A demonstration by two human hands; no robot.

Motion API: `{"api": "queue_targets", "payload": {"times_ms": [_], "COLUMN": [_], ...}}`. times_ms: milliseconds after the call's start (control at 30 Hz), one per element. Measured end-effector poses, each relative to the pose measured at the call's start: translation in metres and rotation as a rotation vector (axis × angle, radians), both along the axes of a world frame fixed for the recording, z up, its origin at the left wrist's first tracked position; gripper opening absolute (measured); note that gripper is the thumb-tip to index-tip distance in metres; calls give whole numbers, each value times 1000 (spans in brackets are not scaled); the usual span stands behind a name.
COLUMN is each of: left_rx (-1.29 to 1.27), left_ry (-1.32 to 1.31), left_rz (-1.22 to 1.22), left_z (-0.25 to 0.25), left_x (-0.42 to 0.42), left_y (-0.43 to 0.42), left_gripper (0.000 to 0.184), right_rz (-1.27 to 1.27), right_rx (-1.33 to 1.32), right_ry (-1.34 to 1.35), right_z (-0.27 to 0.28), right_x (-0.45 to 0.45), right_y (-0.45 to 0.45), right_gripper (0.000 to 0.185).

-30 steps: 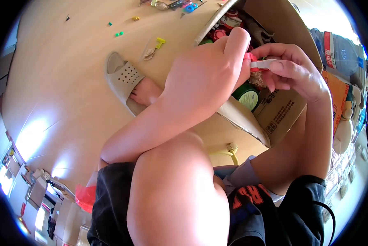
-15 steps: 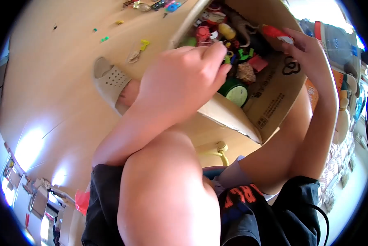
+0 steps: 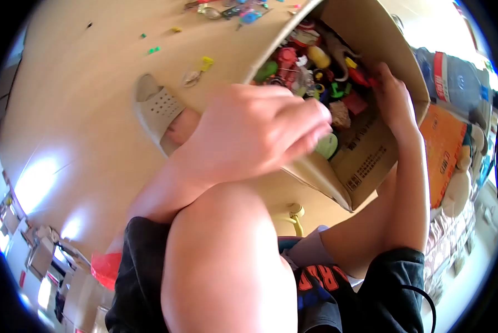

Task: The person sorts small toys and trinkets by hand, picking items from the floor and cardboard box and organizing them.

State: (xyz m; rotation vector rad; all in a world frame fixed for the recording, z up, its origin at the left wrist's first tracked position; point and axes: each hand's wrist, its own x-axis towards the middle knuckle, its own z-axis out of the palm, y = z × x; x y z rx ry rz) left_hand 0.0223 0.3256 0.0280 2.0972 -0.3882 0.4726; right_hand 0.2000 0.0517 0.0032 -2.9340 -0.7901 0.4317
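Note:
A cardboard box [image 3: 365, 25] full of small toys and odds and ends stands tilted in front of me. My right hand [image 3: 394, 100] reaches inside along its right wall, fingers closed on a small red object with a yellow tip [image 3: 360, 74]; its exact kind is unclear. My left hand [image 3: 260, 130] hovers over the near left edge of the box, blurred, with its fingers curled together. Whatever is in those fingers, if anything, is hidden. Among the contents are a yellow piece [image 3: 318, 56], a grey animal tail [image 3: 340, 61], a brown stone-like lump [image 3: 340, 115] and a round green lid [image 3: 327, 145].
Loose small toys [image 3: 249, 16] lie on the floor at the top, with a yellow piece [image 3: 207, 63] nearer. My beige clog [image 3: 159, 108] is left of the box. On the right stand a large water bottle [image 3: 460, 83] and an orange box [image 3: 442, 152].
My right hand has lowered the red object from the box's upper right edge to the contents inside. My left hand has shifted slightly right and down, and the view has turned a little.

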Motion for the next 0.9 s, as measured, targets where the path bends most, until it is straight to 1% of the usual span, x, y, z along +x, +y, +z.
{"api": "queue_targets", "payload": {"times_ms": [67,100,167,200,267,333,367,433,467,533,567,667,767,867,900], "left_rx": [-367,-515,-830,-846,-984,-909,-901,-554,-366,-399,-429,-113,111,128,119], "left_ry": [52,28,-69,77,287,503,533,539,537,538,549,607,620,690,707], "left_rz": [-98,64,386,599,876,1023,1080,1062,1056,1017,987,939,908,856,841], "left_z": [13,4,-15,-20,-62,-118,-155,-215,-224,-207,-202,-193,-198,-209,-210], "left_x": [-12,-18,-28,-29,-28,-42,-54,-79,-89,-87,-82,-66,-54,-53,-52], "left_y": [15,20,30,42,64,83,92,94,104,103,95,90,80,81,87], "left_gripper": [10,9,20,22,19,16,14,19,23,33,37,44,46,44,43], "right_rz": [-30,-62,-112,-133,-174,-196,-206,-189,-164,-114,-33,61,47,37,2], "right_rx": [-46,-102,-226,-282,-277,-289,-307,-339,-340,-333,-243,-200,-345,-106,-42], "right_ry": [-18,-7,20,33,36,30,21,-1,41,119,120,317,258,322,454], "right_z": [-2,-8,-20,-25,-27,-26,-25,-15,-8,2,1,2,18,16,14], "right_x": [-2,-2,-3,-3,-6,-8,-8,-12,-16,-24,-31,-49,-68,-71,-70], "right_y": [-1,-5,-14,-14,-10,-4,-3,2,9,21,16,18,42,40,43], "right_gripper": [18,19,20,21,21,20,19,16,18,20,20,19,21,26,35]}}
